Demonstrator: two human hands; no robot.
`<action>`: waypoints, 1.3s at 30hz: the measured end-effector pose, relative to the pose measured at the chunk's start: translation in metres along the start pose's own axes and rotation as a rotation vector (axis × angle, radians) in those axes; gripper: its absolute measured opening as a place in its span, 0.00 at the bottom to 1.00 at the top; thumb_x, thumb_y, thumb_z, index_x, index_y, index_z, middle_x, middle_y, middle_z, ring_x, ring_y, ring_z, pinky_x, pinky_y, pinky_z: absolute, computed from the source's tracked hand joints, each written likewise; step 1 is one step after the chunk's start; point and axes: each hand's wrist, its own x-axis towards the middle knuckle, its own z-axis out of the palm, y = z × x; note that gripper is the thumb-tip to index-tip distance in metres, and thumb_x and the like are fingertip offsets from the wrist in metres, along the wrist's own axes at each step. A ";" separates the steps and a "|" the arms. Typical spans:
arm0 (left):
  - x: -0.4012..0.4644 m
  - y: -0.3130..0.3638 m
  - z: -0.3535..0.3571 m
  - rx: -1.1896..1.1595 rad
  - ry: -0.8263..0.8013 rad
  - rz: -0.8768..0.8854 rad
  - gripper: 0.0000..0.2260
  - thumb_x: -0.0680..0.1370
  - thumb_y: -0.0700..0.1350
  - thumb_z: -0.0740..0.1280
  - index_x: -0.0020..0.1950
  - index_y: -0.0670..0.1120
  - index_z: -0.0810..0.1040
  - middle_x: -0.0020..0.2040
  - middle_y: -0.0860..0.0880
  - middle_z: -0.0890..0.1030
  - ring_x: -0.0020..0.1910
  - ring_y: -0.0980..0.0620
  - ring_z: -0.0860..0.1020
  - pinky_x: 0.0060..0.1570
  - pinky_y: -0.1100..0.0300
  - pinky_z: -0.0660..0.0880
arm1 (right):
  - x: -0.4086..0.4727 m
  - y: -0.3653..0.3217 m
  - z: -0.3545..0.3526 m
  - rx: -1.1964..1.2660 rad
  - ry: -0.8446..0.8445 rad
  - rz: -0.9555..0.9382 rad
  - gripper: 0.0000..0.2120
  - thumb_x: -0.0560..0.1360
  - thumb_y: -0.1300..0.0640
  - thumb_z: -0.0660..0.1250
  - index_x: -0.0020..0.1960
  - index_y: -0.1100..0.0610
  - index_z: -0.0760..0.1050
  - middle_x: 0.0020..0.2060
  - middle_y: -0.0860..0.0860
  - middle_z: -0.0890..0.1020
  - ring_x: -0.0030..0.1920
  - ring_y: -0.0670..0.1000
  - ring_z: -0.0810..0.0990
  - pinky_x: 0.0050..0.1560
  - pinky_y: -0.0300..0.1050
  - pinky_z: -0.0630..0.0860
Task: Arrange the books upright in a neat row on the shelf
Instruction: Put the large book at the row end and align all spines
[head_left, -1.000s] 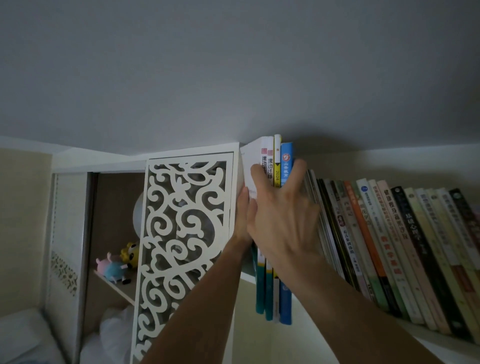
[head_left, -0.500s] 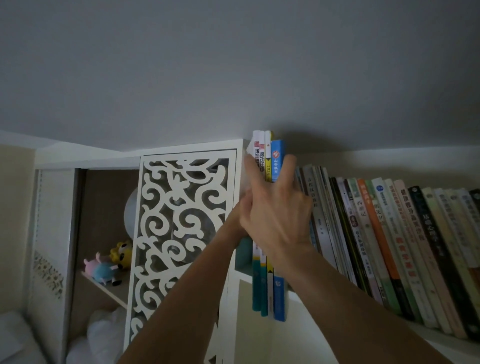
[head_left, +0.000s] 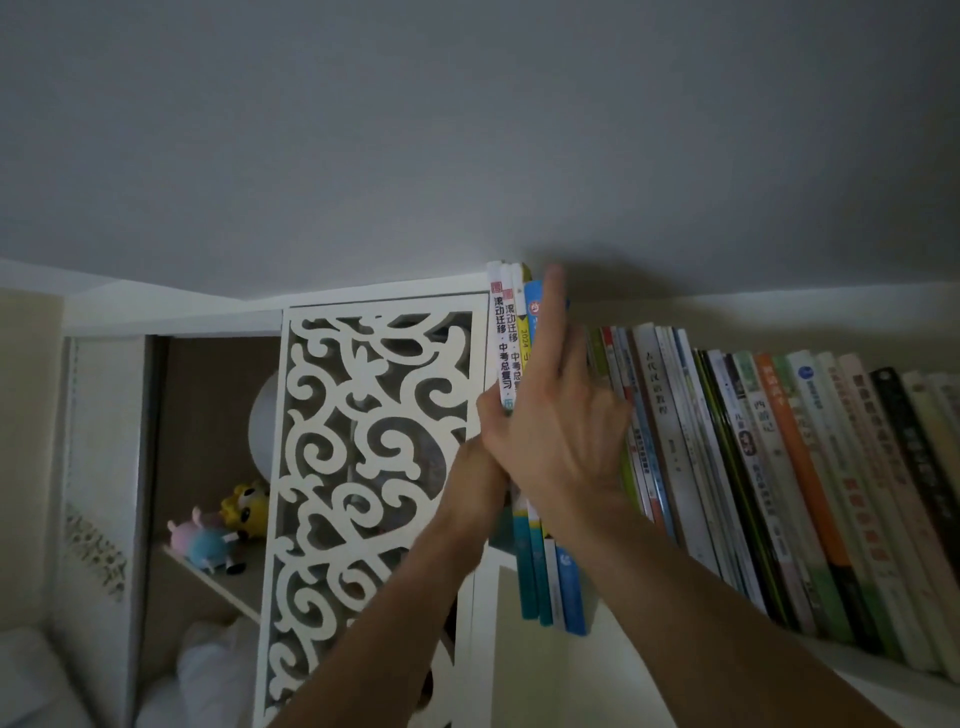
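A long row of leaning books (head_left: 779, 467) fills the shelf (head_left: 883, 686) to the right, and a small stack of tall books (head_left: 524, 364) stands upright at its left end against the white carved panel (head_left: 374, 467). The right hand (head_left: 556, 441) reaches up with fingers straight and together, pressed flat against the blue outer book of that stack. The left hand (head_left: 475, 478) lies mostly hidden behind it at the stack's left side, so its grip cannot be told.
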 end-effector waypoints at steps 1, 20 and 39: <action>-0.010 -0.005 -0.003 0.013 -0.034 0.077 0.13 0.87 0.46 0.57 0.46 0.48 0.77 0.33 0.53 0.83 0.36 0.54 0.81 0.38 0.67 0.77 | 0.001 0.000 0.002 -0.007 0.006 0.021 0.52 0.70 0.42 0.75 0.81 0.60 0.50 0.54 0.58 0.80 0.34 0.53 0.79 0.31 0.44 0.77; 0.010 -0.072 -0.010 0.655 0.147 0.626 0.45 0.76 0.53 0.71 0.83 0.49 0.45 0.51 0.76 0.70 0.43 0.63 0.81 0.41 0.67 0.79 | -0.011 0.000 0.053 0.017 0.018 0.062 0.40 0.78 0.28 0.54 0.76 0.57 0.62 0.53 0.57 0.79 0.44 0.53 0.81 0.37 0.46 0.79; 0.044 -0.082 -0.010 1.093 0.383 0.893 0.38 0.81 0.59 0.55 0.82 0.34 0.53 0.84 0.39 0.50 0.83 0.42 0.49 0.78 0.37 0.57 | 0.021 0.033 0.069 -0.105 -0.092 -0.384 0.32 0.85 0.41 0.45 0.84 0.54 0.42 0.82 0.59 0.43 0.82 0.58 0.43 0.81 0.60 0.48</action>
